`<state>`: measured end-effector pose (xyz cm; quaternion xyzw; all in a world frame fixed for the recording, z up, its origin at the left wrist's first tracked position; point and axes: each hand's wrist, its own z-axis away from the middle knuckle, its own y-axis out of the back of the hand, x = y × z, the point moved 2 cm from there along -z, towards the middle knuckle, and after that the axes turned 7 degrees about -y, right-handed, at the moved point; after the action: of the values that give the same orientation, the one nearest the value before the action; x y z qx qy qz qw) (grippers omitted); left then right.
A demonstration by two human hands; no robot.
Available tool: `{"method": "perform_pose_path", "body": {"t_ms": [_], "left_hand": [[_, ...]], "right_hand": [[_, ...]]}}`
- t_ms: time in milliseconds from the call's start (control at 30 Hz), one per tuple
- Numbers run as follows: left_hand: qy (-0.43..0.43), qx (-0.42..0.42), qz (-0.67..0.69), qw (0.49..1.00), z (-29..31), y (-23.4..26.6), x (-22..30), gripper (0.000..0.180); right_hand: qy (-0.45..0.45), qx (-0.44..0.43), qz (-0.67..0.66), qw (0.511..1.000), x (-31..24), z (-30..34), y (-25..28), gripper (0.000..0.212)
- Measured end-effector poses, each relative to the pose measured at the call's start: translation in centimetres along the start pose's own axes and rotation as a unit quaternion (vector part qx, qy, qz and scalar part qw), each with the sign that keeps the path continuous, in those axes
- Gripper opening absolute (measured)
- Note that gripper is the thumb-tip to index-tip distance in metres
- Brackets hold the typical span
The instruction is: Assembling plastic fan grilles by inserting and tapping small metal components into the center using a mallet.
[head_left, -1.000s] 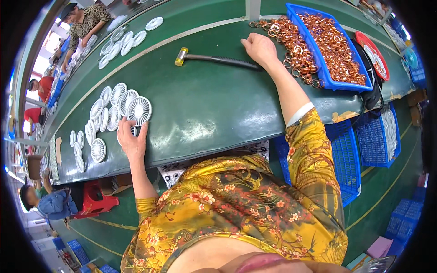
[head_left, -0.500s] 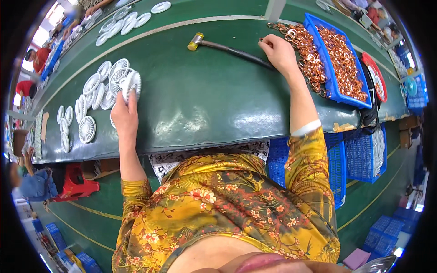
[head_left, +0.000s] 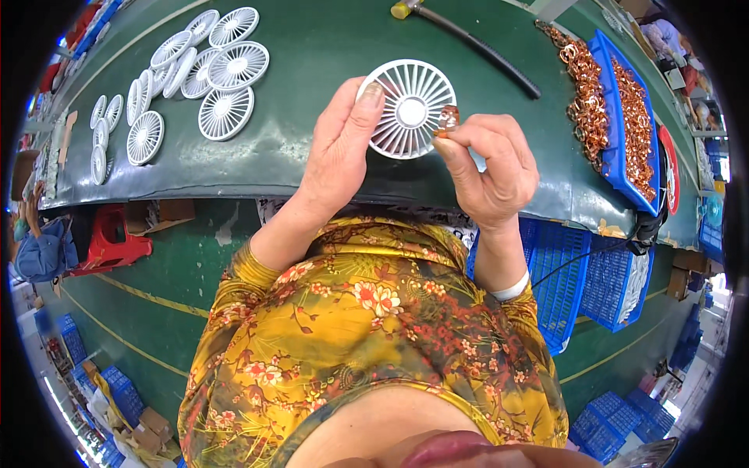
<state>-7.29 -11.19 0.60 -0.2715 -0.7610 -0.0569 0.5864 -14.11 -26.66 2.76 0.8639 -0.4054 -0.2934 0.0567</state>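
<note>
In front of me, my left hand (head_left: pixel 341 144) grips a round white spoked disc (head_left: pixel 410 112) by its left rim, thumb on top, face up toward me. My right hand (head_left: pixel 497 168) pinches a small shiny copper-coloured ring (head_left: pixel 447 119) between thumb and fingertips. That ring is at the disc's right edge; I cannot tell whether it touches the rim. More white spoked discs (head_left: pixel 226 113) lie in a loose, partly overlapping group on the left of the green table (head_left: pixel 273 164).
At the right stands a blue crate (head_left: pixel 616 132) full of copper-coloured rings, with a heap of similar rings (head_left: pixel 587 101) along its left side. A hammer (head_left: pixel 476 45) with a black handle lies beyond my hands. Blue baskets (head_left: pixel 558 288) stand below the table edge.
Both hands have come together in the middle. My left hand has lifted a white disc from the group; my right hand has come from beside the ring heap with a copper-coloured ring.
</note>
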Motion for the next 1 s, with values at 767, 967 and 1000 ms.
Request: {"method": "perform_pose_path", "body": {"t_ms": [767, 967, 1000], "left_hand": [[0.053, 0.004, 0.090, 0.995, 1.1, -0.2, -2.1, 0.033], [0.016, -0.014, 0.073, 0.997, 1.6, -0.7, -1.9, 0.034], [0.013, -0.005, 0.068, 0.998, 1.6, -0.8, -2.2, 0.035]], "right_hand": [[-0.079, -0.039, 0.085, 0.993, 0.0, 2.1, -2.1, 0.017], [-0.069, -0.081, 0.096, 0.990, -0.1, 1.5, -2.4, 0.012], [-0.069, -0.080, 0.097, 0.990, -0.1, 1.4, -2.4, 0.012]]}}
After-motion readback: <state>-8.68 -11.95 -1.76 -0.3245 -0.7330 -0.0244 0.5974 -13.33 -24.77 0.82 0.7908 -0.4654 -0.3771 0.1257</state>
